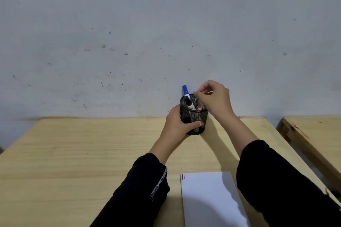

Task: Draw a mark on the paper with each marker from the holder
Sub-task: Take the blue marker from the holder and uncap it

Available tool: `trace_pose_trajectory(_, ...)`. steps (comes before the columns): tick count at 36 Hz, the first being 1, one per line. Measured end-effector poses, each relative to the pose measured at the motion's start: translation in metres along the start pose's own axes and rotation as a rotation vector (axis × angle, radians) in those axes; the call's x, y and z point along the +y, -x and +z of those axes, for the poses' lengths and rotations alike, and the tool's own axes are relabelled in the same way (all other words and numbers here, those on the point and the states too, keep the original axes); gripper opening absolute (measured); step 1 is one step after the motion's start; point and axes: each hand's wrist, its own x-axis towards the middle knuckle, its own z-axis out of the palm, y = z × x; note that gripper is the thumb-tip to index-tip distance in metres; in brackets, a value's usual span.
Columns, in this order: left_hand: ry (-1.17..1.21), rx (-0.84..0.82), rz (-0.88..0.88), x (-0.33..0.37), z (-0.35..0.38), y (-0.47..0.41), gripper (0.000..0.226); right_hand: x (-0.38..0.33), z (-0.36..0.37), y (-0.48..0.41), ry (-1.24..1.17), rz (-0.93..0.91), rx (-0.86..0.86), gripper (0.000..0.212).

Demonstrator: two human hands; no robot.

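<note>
A black mesh holder (200, 114) stands at the far edge of the wooden table (73, 153), near the wall. My left hand (177, 125) wraps around its left side and front. A blue-capped marker (185, 89) sticks out of the holder, a black-capped marker (190, 102) leans inside, and a reddish one (200, 107) shows through the mesh. My right hand (215, 97) hovers over the holder's right rim with fingertips pinched; whether they grip a marker is hidden. White paper (208, 193) lies near me, with a short blue mark and a short red mark (183, 176) at its top left corner.
A pale scuffed wall rises right behind the holder. A second wooden table (313, 134) stands to the right across a narrow gap. Black sleeves cover both forearms, and the right one overlaps the paper's right edge.
</note>
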Motion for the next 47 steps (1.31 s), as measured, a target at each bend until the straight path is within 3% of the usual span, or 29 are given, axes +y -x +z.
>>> trace_pose_trajectory(9, -0.024, -0.009, 0.010, 0.002, -0.001, 0.000, 0.059, -0.010, 0.010, -0.011, 0.185, 0.050, -0.194, 0.015)
trace_pose_trajectory(14, -0.032, -0.012, 0.011, 0.002, -0.001, 0.000, 0.061, -0.013, 0.014, -0.014, 0.253, 0.062, -0.221, 0.017)
trace_pose_trajectory(20, -0.043, -0.020, 0.013, 0.004, -0.002, 0.001, 0.064, -0.015, 0.014, -0.016, 0.230, 0.092, -0.282, 0.008)
trace_pose_trajectory(27, -0.030, -0.028, -0.013, 0.005, -0.001, 0.005, 0.073, -0.014, 0.004, -0.005, -0.032, 0.145, -0.188, 0.011)
trace_pose_trajectory(32, -0.039, -0.024, -0.031, 0.009, 0.001, 0.009, 0.071, -0.020, -0.010, 0.006, -0.226, 0.078, -0.039, 0.013)
trace_pose_trajectory(39, -0.128, -0.009, -0.042, 0.017, 0.000, 0.016, 0.054, -0.041, -0.036, 0.031, -0.335, -0.099, 0.094, 0.010)
trace_pose_trajectory(43, -0.156, -0.013, -0.057, 0.031, -0.007, 0.025, 0.026, -0.052, -0.052, 0.050, -0.327, -0.176, 0.079, 0.008)
trace_pose_trajectory(47, -0.116, -0.022, -0.067, 0.048, -0.022, 0.045, 0.021, -0.057, -0.064, 0.075, -0.264, -0.211, 0.077, 0.009)
